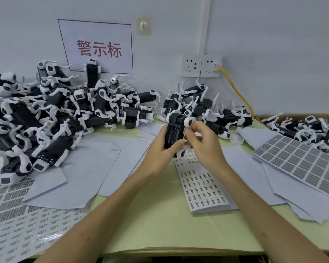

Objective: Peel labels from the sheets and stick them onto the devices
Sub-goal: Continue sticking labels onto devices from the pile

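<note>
Covering the tabletop [160, 215]: loose backing papers [87, 168] overlap across the middle of the frame. A dragged forearm could sweep them, and any sheet lying on them, toward the near edge.
Pile of devices [55, 114]: heaped at the left against the wall, with thin white arms tangled together. Tugging one out could bring its neighbours sliding onto the papers. Labelled and unlabelled units would be easy to mix up here.
Grey label sheet [302, 164]: lies at the right of the frame on a stack of papers. It would probably slide off if nudged.
Small-label sheet [203, 186]: lies at centre, with its far end passing beneath the hands. Whether the hands touch it cannot be told. If a wrist catches it, the sheet could lift and crease.
Held device [174, 133]: has a black body and white ends, and is raised above the tabletop at centre frame.
Left hand [160, 147]: its grip is wrapped round the device's body. If it slackens under pressing, the device could turn and the label would land crooked.
Right hand [203, 145]: its grip is narrow, with thumb and forefinger pinched at the device's right edge.
Label [186, 130]: a pale scrap between those fingertips, too small to read. It may cling to the finger, fold on itself or go on skewed.
</note>
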Tool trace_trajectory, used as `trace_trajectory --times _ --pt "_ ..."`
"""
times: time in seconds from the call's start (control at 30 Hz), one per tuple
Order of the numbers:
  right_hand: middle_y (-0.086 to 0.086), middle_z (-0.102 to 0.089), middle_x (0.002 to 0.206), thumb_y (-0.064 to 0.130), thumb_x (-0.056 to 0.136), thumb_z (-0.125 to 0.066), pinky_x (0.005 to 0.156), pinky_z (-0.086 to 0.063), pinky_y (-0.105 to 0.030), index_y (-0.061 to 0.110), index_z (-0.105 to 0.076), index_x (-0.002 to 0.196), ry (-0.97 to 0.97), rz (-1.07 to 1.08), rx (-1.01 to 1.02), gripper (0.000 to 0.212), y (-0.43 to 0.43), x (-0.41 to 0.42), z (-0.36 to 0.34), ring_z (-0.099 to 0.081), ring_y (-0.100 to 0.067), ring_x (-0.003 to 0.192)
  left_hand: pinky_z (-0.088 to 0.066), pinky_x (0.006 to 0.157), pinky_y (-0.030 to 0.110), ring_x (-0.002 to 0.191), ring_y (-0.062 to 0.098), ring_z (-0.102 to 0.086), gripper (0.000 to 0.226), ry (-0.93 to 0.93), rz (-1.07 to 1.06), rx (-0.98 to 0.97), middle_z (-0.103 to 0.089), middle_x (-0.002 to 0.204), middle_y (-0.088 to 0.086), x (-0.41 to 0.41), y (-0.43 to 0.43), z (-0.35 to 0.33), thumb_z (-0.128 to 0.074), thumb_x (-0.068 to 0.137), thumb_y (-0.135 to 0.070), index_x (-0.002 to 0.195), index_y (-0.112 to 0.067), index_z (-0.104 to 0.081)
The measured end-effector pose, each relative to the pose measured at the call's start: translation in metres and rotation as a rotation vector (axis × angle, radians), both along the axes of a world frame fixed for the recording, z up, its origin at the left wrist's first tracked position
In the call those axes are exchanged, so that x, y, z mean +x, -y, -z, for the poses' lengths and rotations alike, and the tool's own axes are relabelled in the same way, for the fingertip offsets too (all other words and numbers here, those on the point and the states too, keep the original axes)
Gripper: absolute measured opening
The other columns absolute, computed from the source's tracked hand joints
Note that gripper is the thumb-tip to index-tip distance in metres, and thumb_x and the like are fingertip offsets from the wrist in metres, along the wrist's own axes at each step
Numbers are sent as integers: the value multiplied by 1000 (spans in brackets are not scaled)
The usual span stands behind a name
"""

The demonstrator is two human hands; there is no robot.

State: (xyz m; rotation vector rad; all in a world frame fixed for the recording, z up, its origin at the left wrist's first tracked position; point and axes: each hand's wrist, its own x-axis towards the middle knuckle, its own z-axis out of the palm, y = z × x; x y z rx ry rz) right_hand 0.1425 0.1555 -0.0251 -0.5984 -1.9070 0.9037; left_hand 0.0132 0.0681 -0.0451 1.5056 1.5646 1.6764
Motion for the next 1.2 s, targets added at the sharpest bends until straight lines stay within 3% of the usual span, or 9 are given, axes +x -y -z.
trace_trajectory --times 0.2,0.37,0.57,0.83,1.03,1.1,1.2 --pt "24 -65 84 22 104 -57 69 -56 -49 32 -56 88 0 11 25 19 -1 0 1 -69 -27 76 -52 77 21 92 -5 -63 35 -21 2 -13 -65 101 -32 0 0 0 -62 103 -31 137 -37 -53" --pt "11 -66 89 22 103 -58 70 -57 -53 32 -57 90 -14 18 22 17 -2 0 1 -70 -33 77 -49 81 22 94 -8 -61 37 -23 2 -20 -64 100 -35 1 -1 0 -62 103 -30 139 -33 -53" --pt "10 -66 94 24 104 -58 71 -57 -53 34 -57 92 -14 20 22 15 -2 -1 3 -70 -32 78 -48 88 25 101 -6 -62 40 -32 6 -16 -64 106 -34 1 0 1 -63 103 -31 141 -31 -51" --pt "8 -64 90 24 102 -60 71 -57 -53 33 -58 90 -22 31 20 16 -3 0 2 -70 -36 76 -51 72 16 82 -7 -60 36 -46 15 12 -63 92 -35 2 -1 -1 -62 104 -23 134 -37 -50" --pt "7 -64 79 21 98 -68 70 -59 -50 21 -60 82 -70 59 -25 18 -5 0 1 -72 -31 74 -54 76 23 88 -3 -64 37 -65 24 -1 -65 97 -32 1 2 -2 -62 104 -26 138 -33 -49" --pt "6 -62 71 21 95 -73 65 -60 -50 12 -58 77 -99 52 -71 25 -6 2 0 -70 -38 71 -56 75 24 86 -3 -65 36 -42 32 -9 -66 96 -30 0 2 -2 -63 104 -24 137 -30 -50" --pt "5 -60 68 22 94 -75 52 -56 -34 8 -57 76 -137 15 -124 29 -7 4 -1 -67 -44 67 -56 77 21 92 2 -68 33 55 59 -41 -70 101 -22 0 3 -5 -64 103 -21 135 -26 -55"
